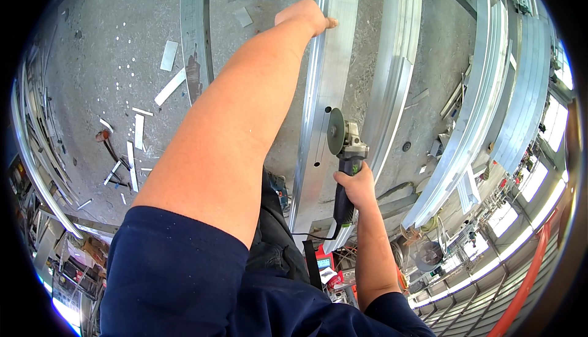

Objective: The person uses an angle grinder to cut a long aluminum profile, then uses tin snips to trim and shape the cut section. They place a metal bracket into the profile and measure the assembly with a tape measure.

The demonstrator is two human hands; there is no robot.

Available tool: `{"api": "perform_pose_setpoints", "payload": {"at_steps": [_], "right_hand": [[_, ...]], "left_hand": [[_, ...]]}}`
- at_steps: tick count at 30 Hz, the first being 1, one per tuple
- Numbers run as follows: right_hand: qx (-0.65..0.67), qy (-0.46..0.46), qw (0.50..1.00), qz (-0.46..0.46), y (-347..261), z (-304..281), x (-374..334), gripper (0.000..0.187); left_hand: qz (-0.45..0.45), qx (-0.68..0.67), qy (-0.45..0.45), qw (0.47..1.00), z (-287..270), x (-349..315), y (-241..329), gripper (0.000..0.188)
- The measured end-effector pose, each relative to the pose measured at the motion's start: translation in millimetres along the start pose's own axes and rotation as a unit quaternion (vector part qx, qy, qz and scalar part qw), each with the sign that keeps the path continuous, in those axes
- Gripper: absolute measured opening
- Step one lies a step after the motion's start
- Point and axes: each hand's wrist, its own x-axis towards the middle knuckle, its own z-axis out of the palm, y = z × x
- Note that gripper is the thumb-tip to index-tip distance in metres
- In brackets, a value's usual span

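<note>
My right hand (360,185) is wrapped round the dark body of an angle grinder (350,166). Its thin disc (335,131) stands on edge just over a long silver metal profile (338,49), near two dark holes in the profile's face. Whether the disc touches the metal or spins, I cannot tell. Farther up the same profile, my left hand (303,17) grips its left edge, with a fingertip on the top face and the other fingers mostly hidden. The grinder's black cord runs back toward my body.
A second silver profile (392,61) lies to the right, with more stacked profiles (471,116) beyond. A grey steel beam (195,30) crosses on the left. Metal offcuts (170,86) and a hammer (105,141) lie on the concrete floor. A wheeled fan-like round thing (429,255) stands lower right.
</note>
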Motion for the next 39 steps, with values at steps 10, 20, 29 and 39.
{"api": "perform_pose_setpoints", "payload": {"at_steps": [10,20,29,39], "right_hand": [[0.008,-0.002,1.0,0.006,6.2,1.1,-3.8,0.051],[0.002,0.001,1.0,0.012,12.3,4.6,-6.5,0.051],[0.0,-0.006,1.0,0.014,14.8,5.0,-10.9,0.052],[-0.004,-0.009,1.0,0.023,18.3,7.9,-11.7,0.052]], "left_hand": [[0.005,0.007,0.008,1.0,-0.4,-3.6,2.5,0.06],[0.009,0.013,0.002,1.0,-3.0,-5.1,2.9,0.06],[0.009,0.015,0.016,1.0,0.0,-3.2,3.3,0.061],[0.011,0.018,0.023,1.0,-0.8,-5.0,4.3,0.06]]}}
